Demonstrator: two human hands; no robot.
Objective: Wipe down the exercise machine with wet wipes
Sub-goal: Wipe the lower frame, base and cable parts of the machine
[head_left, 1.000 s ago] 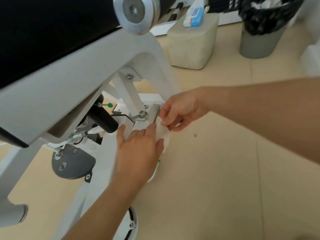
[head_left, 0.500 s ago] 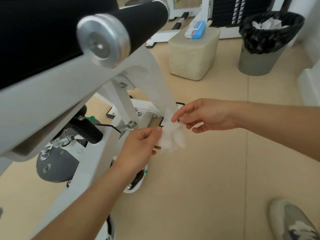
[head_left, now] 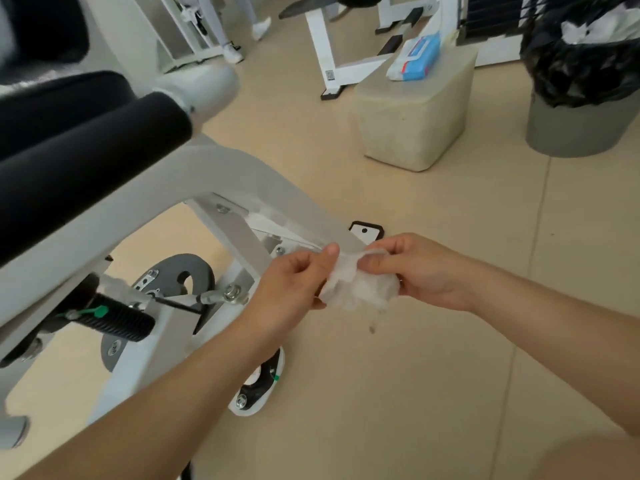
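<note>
**A:** What is the person doing with that wipe point(head_left: 356, 285)?

**B:** They're holding it up in both hands, crumpled into a loose bunch. The left hand point(head_left: 294, 282) is pinching one edge between thumb and fingers. The right hand point(head_left: 415, 271) is gripping the other side, with its fingers curling round the bunched part.

**A:** Is it rubbing against the exercise machine point(head_left: 225, 171)?

**B:** I can't tell from here. It's hanging between the two hands, right in front of the low end of the white sloping arm, near the black foot plate point(head_left: 366, 231) on the floor.

**A:** Where is the pack sitting?

**B:** The blue pack of wipes point(head_left: 414, 58) is lying on top of the pale block point(head_left: 415, 133), well apart from the hands. The grey bin point(head_left: 581, 126) with the black bag is standing just beside that block.

**A:** And the black roller point(head_left: 86, 157)?

**B:** It's sticking out above the white frame on the left, and neither hand is touching it.
</note>
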